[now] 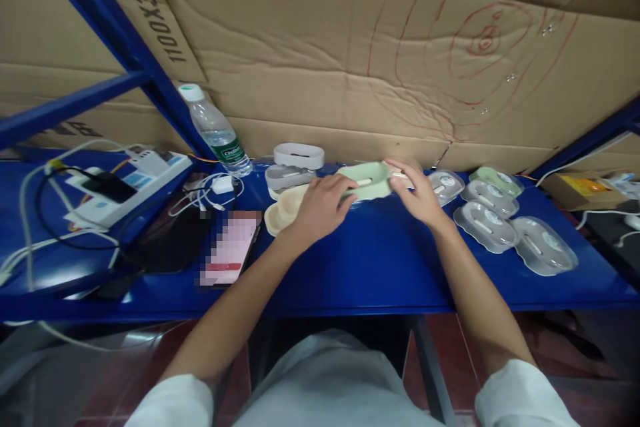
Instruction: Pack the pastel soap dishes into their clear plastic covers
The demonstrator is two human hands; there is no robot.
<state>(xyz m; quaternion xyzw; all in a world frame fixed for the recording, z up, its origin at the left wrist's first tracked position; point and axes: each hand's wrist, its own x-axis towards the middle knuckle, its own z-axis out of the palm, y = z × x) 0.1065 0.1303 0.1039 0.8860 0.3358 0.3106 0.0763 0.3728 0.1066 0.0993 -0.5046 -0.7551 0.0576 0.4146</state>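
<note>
Over the middle of the blue table I have a light green oval dish (pixel 376 173) with a pale, narrow strip along its inside. My left hand (pixel 325 205) grips the dish's left end, with fingertips over the rim and thumb below. Around its right end my right hand (pixel 416 192) is closed, thumb in front and fingers behind. A pale bit shows between the right fingers; I cannot make out what it is. Cream oval dishes (pixel 287 205) lie beside and partly beneath my left hand. Behind them are a grey dish (pixel 287 177) and a white oval ring-shaped piece (pixel 299 156).
Several clear-lidded oval boxes (pixel 487 225) stand at the right. To the left are a phone (pixel 230 250), a white charger (pixel 223 183), a power strip (pixel 135 190) with cables, and a water bottle (pixel 217 130). Cardboard (pixel 300 33) walls off the back.
</note>
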